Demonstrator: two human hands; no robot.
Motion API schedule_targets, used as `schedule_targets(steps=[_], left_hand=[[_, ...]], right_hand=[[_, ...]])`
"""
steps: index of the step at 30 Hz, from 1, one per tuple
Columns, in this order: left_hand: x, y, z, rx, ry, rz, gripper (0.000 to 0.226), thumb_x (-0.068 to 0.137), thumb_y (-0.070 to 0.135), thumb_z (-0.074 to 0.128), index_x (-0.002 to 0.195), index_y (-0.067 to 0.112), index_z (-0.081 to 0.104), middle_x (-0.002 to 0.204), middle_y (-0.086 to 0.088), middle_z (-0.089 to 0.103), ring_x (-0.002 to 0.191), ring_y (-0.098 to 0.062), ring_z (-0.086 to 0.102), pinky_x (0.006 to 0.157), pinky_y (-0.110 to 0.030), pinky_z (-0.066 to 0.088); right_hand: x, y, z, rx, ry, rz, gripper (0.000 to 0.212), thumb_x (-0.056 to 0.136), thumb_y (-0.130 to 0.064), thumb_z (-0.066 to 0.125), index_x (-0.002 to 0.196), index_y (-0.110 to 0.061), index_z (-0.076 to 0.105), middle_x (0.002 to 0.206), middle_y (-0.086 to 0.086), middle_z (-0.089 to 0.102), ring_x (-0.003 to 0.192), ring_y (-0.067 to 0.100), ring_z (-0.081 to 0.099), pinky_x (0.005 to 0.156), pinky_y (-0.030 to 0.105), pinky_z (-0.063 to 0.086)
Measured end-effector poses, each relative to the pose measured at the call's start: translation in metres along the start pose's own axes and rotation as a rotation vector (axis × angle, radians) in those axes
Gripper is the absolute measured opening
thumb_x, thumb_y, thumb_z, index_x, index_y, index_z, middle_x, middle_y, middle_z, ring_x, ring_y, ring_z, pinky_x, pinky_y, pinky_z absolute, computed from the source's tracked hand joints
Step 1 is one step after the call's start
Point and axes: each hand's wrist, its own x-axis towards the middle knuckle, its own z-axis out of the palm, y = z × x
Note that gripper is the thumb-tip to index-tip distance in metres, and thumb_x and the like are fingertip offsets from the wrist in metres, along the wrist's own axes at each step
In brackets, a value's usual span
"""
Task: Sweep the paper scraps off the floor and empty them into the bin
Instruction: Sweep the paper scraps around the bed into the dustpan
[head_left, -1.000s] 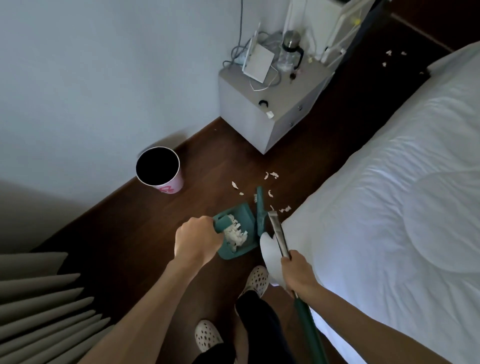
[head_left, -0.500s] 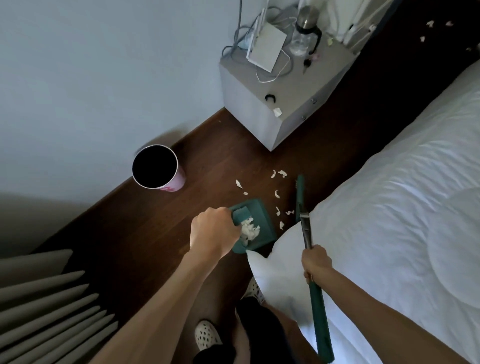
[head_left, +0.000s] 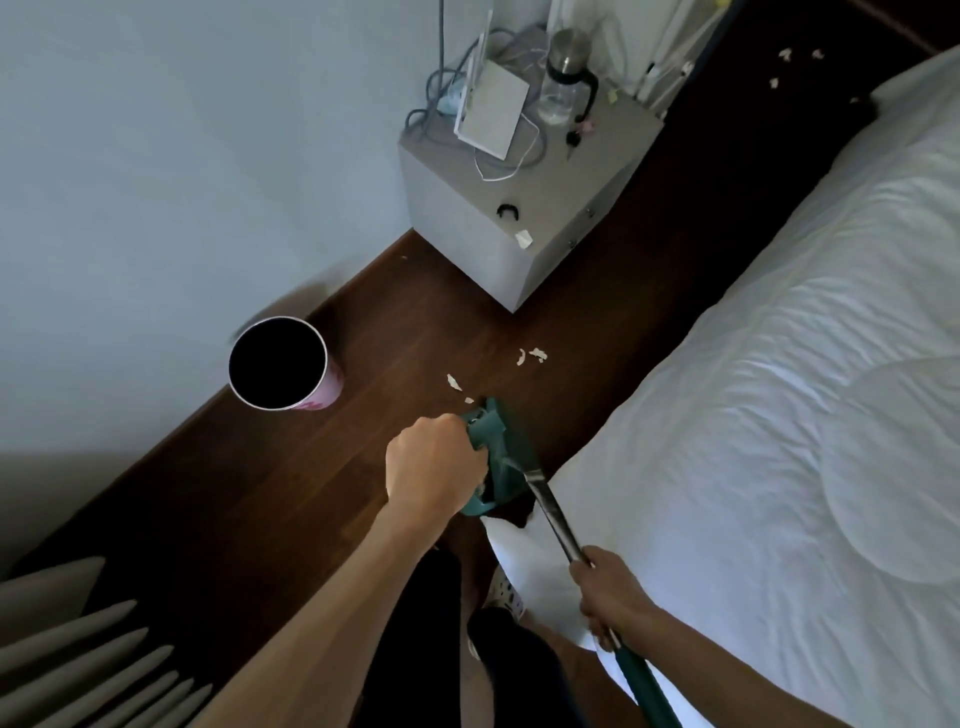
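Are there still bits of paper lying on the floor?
Yes, several white paper scraps lie on the dark floor beyond the dustpan, and more by the bed's head.

Person is wearing dark trousers (head_left: 498, 670) and white perforated clogs (head_left: 506, 592) with dark holes, showing beside the bed (head_left: 779, 415); both forearms are showing bare, sleeveless.

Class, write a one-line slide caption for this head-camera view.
Left hand grips teal dustpan, right hand holds broom; paper scraps remain near bin.
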Motion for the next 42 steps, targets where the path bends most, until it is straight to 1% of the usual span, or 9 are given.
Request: schedule_targets(steps=[6, 10, 14, 21, 27, 33, 37, 40, 42], left_hand=[[0.006, -0.043, -0.036, -0.065, -0.004, -0.005, 0.018, 0.080, 0.032, 0.057, 0.079, 0.020, 0.069, 0.061, 0.007, 0.054, 0.061, -0.020, 0.058, 0.058, -0.030, 0.040], [0.013, -0.071, -0.058, -0.060, 0.014, -0.011, 0.020, 0.083, 0.036, 0.057, 0.078, 0.020, 0.069, 0.057, 0.009, 0.048, 0.059, -0.019, 0.051, 0.059, -0.030, 0.039], [0.022, -0.092, -0.072, -0.102, 0.024, -0.028, 0.021, 0.081, 0.037, 0.057, 0.076, 0.021, 0.070, 0.063, 0.005, 0.062, 0.061, -0.018, 0.063, 0.062, -0.036, 0.056], [0.040, -0.119, -0.087, -0.078, 0.069, -0.080, 0.022, 0.083, 0.037, 0.063, 0.070, 0.021, 0.068, 0.057, 0.006, 0.061, 0.055, -0.017, 0.061, 0.059, -0.037, 0.057], [0.056, -0.137, -0.090, -0.023, 0.102, -0.140, 0.030, 0.084, 0.044, 0.066, 0.065, 0.021, 0.065, 0.052, 0.006, 0.059, 0.047, -0.014, 0.058, 0.050, -0.033, 0.054], [0.079, -0.132, -0.096, -0.025, 0.072, -0.149, 0.019, 0.084, 0.035, 0.065, 0.073, 0.020, 0.071, 0.056, 0.004, 0.061, 0.051, -0.016, 0.060, 0.052, -0.034, 0.055], [0.089, -0.128, -0.097, -0.046, 0.063, -0.140, 0.018, 0.084, 0.034, 0.064, 0.074, 0.020, 0.072, 0.058, 0.004, 0.063, 0.054, -0.018, 0.062, 0.058, -0.040, 0.059], [0.095, -0.127, -0.095, -0.061, 0.072, -0.138, 0.020, 0.084, 0.034, 0.064, 0.072, 0.019, 0.070, 0.057, 0.004, 0.063, 0.052, -0.018, 0.062, 0.058, -0.040, 0.060], [0.098, -0.129, -0.096, -0.065, 0.074, -0.135, 0.021, 0.084, 0.034, 0.064, 0.069, 0.020, 0.067, 0.055, 0.004, 0.063, 0.050, -0.018, 0.062, 0.056, -0.040, 0.060]], right_hand=[[-0.021, -0.029, -0.003, 0.062, 0.092, -0.025, 0.017, 0.099, -0.020, 0.039, 0.093, -0.007, 0.049, 0.063, 0.008, 0.038, 0.039, 0.017, 0.030, 0.041, 0.022, 0.027], [-0.009, -0.057, -0.007, 0.038, 0.198, -0.067, 0.015, 0.098, -0.019, 0.038, 0.089, -0.013, 0.049, 0.066, 0.010, 0.045, 0.041, 0.019, 0.037, 0.039, 0.022, 0.033], [0.028, -0.085, -0.016, -0.027, 0.280, -0.049, 0.022, 0.100, -0.021, 0.038, 0.112, -0.011, 0.053, 0.072, 0.013, 0.053, 0.048, 0.023, 0.047, 0.040, 0.024, 0.040], [0.082, -0.141, -0.027, -0.189, 0.362, -0.016, 0.032, 0.102, -0.016, 0.039, 0.129, -0.003, 0.049, 0.089, 0.020, 0.061, 0.058, 0.027, 0.056, 0.046, 0.029, 0.045], [0.105, -0.161, -0.013, -0.197, 0.260, 0.053, 0.029, 0.097, -0.003, 0.039, 0.119, 0.009, 0.052, 0.063, 0.019, 0.055, 0.044, 0.025, 0.049, 0.043, 0.030, 0.043], [0.090, -0.156, 0.022, -0.211, 0.161, 0.061, 0.014, 0.093, 0.001, 0.039, 0.098, 0.005, 0.051, 0.062, 0.019, 0.055, 0.042, 0.026, 0.048, 0.040, 0.029, 0.042], [0.078, -0.145, 0.044, -0.215, 0.034, 0.056, 0.026, 0.093, -0.003, 0.036, 0.110, 0.005, 0.054, 0.069, 0.018, 0.055, 0.041, 0.023, 0.047, 0.038, 0.024, 0.039], [0.062, -0.141, 0.052, -0.234, -0.028, 0.004, 0.024, 0.096, -0.010, 0.036, 0.114, -0.008, 0.051, 0.072, 0.010, 0.053, 0.044, 0.020, 0.046, 0.037, 0.022, 0.037], [0.049, -0.137, 0.054, -0.233, -0.045, -0.066, 0.033, 0.098, -0.017, 0.037, 0.130, -0.015, 0.048, 0.075, 0.000, 0.048, 0.052, 0.016, 0.046, 0.039, 0.021, 0.037]])
